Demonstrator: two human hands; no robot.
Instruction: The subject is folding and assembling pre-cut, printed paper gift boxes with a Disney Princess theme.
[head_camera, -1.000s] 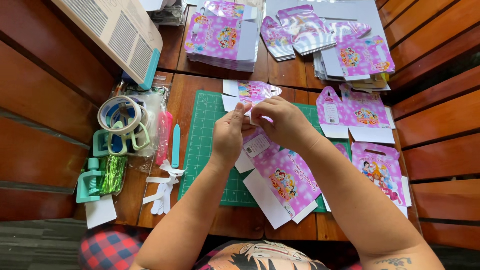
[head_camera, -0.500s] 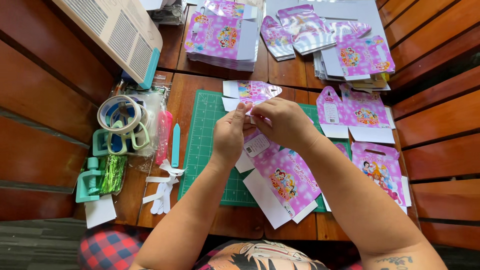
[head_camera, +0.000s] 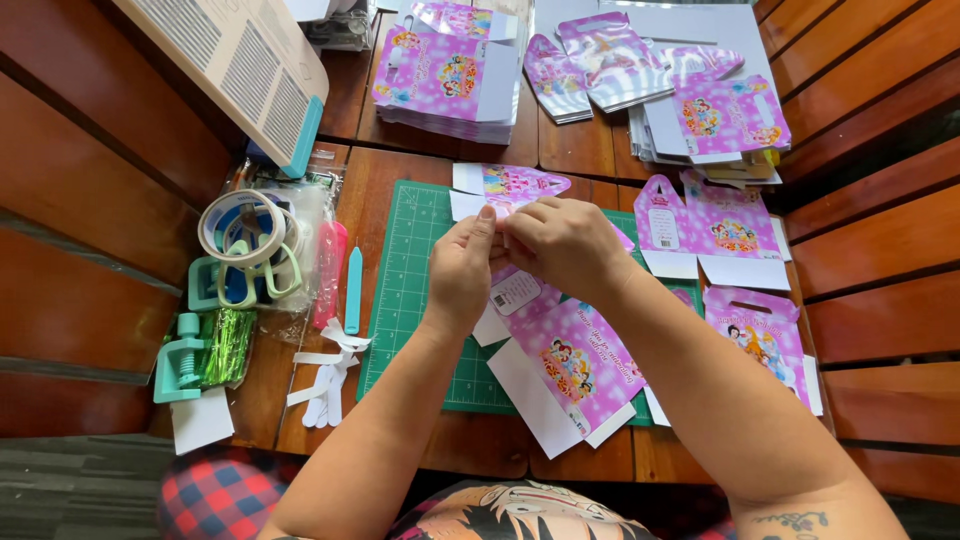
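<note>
Both hands, left hand (head_camera: 462, 268) and right hand (head_camera: 562, 243), pinch the pink printed flat cardboard box blank (head_camera: 560, 350) over the green gridded cutting mat (head_camera: 410, 290) (light, stiff, creases easily, I'd judge); best gripped along its folded edges.

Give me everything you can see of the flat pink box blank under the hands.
The pink box blank is printed card, pink with cartoon figures on its face and white on its flaps. It lies unfolded and slanted on the green cutting mat, its lower flaps overhanging the mat's near edge. The left hand and right hand pinch together at its upper end, hiding that part.
</note>
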